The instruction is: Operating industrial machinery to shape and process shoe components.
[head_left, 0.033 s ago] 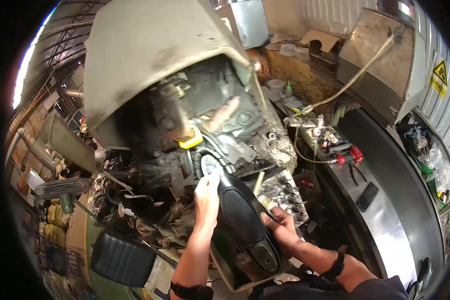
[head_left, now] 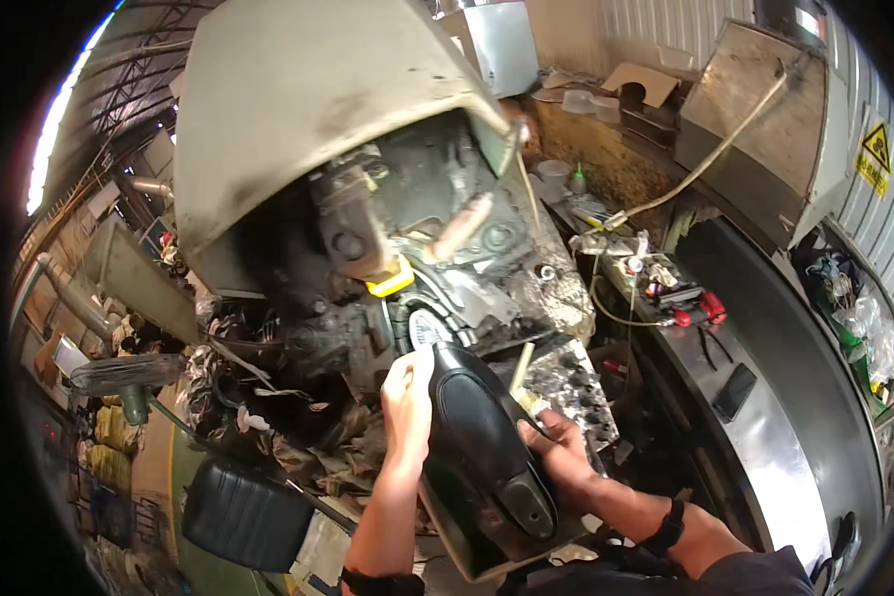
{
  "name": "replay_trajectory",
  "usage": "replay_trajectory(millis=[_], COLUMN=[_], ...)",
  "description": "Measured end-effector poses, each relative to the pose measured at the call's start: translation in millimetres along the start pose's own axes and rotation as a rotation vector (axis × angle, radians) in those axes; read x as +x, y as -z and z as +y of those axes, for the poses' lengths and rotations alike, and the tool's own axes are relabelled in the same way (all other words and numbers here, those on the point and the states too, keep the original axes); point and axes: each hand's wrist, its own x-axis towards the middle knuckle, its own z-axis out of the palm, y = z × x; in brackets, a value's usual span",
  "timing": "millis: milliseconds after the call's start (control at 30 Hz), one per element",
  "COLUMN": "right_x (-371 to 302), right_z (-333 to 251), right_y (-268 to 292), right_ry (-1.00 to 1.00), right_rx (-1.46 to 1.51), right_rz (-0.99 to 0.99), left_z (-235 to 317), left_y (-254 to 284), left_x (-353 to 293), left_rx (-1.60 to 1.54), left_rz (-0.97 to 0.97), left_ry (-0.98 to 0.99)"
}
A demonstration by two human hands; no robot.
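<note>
The black shoe [head_left: 475,422] looks smooth, leathery and softly glossy. The machine hood [head_left: 338,99] is matt and smudged, the bench [head_left: 780,487] shiny bare metal, the seat [head_left: 248,512] ribbed and leather-like.

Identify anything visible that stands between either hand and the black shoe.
Nothing visible does: the left hand grips the black shoe at its left edge, and the right hand grips its right edge.

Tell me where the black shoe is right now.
In the head view, the shoe is at the lower middle, held between the left grip and the right grip, below the yellow part in the picture.
</note>
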Motion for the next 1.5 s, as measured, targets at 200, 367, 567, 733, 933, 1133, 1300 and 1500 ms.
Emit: replay_trajectory(millis=[200, 367, 567, 733, 933, 1133, 1300, 1500], right_x=[72, 108, 152, 151, 156, 161, 169, 171], right_z=[36, 41, 59, 46, 48, 52, 61, 67], right_y=[-45, -64, -59, -67, -64, -59, -54, -56], right_ry=[-0.016, -0.019, 0.096, 0.0, -0.018, -0.045, -0.049, 0.038], right_rx=[0.194, 0.258, 0.106, 0.171, 0.185, 0.256, 0.276, 0.302], right_rz=[-0.21, -0.164, -0.077, -0.063, -0.073, -0.096, -0.116, -0.131], left_z=[-69, -69, -86, -98, -103, -106, -135, -157], left_y=[42, 26, 17, 11, 9, 6, 4, 6], left_x=[-36, -20, 9, 22, 23, 22, 30, 36], left_rx=[-0.682, -0.902, -0.971, -1.007, -1.05, -1.03, -1.096, -1.085], left_rz=[0.138, 0.165, 0.221, 0.243, 0.226, 0.245, 0.267, 0.29], left_ry=[0.31, 0.474, 0.559, 0.607, 0.595, 0.597, 0.61, 0.56])
